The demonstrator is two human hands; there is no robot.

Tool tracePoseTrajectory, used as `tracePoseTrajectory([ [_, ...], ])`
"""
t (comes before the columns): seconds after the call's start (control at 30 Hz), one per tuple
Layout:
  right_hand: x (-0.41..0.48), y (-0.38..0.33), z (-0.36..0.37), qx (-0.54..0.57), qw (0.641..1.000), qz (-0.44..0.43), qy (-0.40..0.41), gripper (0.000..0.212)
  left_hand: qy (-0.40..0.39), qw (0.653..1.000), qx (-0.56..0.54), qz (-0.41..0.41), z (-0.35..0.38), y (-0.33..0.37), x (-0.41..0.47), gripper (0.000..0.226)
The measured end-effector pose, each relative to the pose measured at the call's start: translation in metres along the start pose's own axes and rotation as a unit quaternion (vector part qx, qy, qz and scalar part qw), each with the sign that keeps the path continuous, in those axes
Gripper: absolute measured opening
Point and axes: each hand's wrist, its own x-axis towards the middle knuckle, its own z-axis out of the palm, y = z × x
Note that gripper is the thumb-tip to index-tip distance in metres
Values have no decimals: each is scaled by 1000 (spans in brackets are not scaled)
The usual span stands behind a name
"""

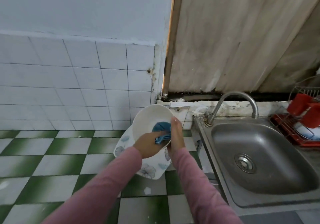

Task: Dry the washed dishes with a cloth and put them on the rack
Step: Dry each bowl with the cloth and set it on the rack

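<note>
A white tiled wall (pixel 69 85) fills the left of the frame, with chequered green-and-white tiles (pixel 52 154) spread below it and a stained wooden panel (pixel 242 42) set at the upper right. Two pink sleeves (pixel 103 189) are seen reaching in from the bottom edge towards the centre.

At centre frame a white bowl (pixel 150 118) is held tilted in the air, its opening turned towards the camera. A blue cloth (pixel 161 128) is bunched inside it, low and to the right. The cloth is gripped by the left hand (pixel 147 145), whose fingers are curled into the fabric and pressed against the inner wall. The right rim is clasped by the right hand (pixel 176 135); the fingers behind the bowl are hidden.

Just below the bowl a white plate (pixel 150 171) printed with blue flowers is partly covered by both arms; what carries it cannot be told.

To the right a steel sink (pixel 277 168) is sunk into the table, with a drain strainer (pixel 245 162) at its bottom and a curved faucet (pixel 237 95) arched over its far edge.

At the far right edge a wire rack (pixel 297 142) on a red base is stood on the table. A red container (pixel 306 109) and a white dish (pixel 303 131) are held in it.
</note>
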Motion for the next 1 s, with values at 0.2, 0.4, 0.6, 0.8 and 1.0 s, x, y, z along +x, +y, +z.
tracePoseTrajectory([
  [0.2, 4, 13, 11, 28, 999, 14, 10, 77, -141, 953, 264, -51, -26, -23, 0, 40],
  [0.4, -2, 20, 22, 66, 998, 11, -21, 70, -83, 899, 418, -102, -30, -50, 6, 68],
  [0.6, -1, 21, 34, 76, 996, 55, -9, 88, -130, 989, 57, -47, -32, -24, 14, 58],
  [0.8, 10, 24, 20, 35, 997, 59, -24, 104, -280, 936, 85, -197, -61, -16, 5, 28],
  [1.0, 9, 19, 30, 75, 996, 28, -33, 98, -228, 849, 439, -184, -60, -8, -1, 54],
])
